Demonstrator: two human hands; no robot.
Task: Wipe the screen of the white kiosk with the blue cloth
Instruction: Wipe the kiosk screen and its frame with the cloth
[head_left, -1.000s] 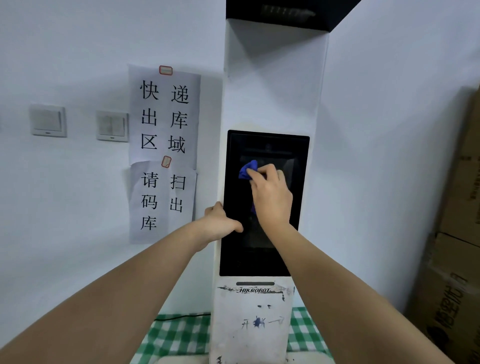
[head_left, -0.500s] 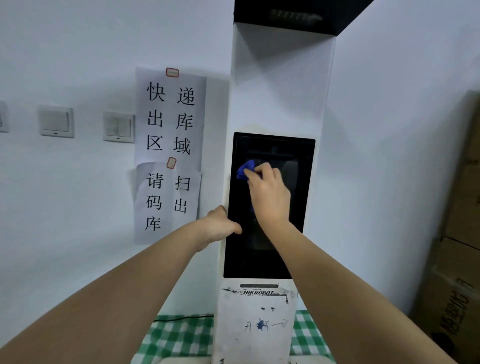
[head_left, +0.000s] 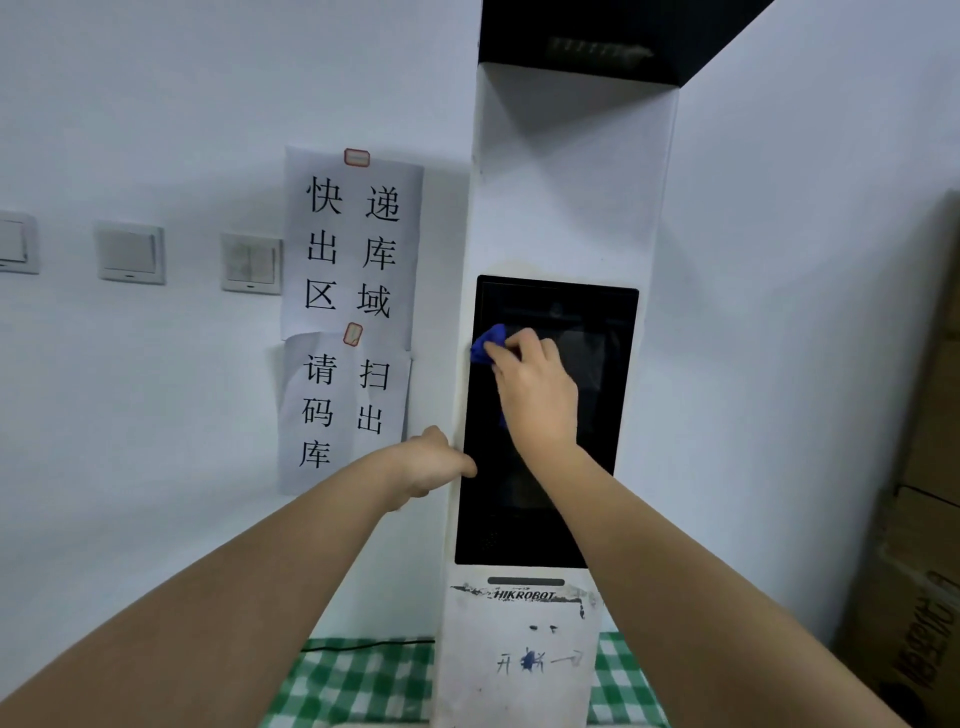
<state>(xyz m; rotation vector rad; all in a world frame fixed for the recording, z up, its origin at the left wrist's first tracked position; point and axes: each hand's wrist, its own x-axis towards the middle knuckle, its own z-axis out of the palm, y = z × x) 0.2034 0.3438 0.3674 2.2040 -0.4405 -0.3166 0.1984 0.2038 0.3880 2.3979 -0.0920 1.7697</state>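
One white kiosk with one black screen, one blue cloth, two hands, left and right, three wall switches, two paper signs, cardboard boxes uncountable.

Your lighting's soft and even, slightly bluish. The kiosk throws a faint shadow on the wall; wide-angle edges bend, slight blur throughout.

Both forearms are bare to the frame edge, with no sleeves, no jewellery.
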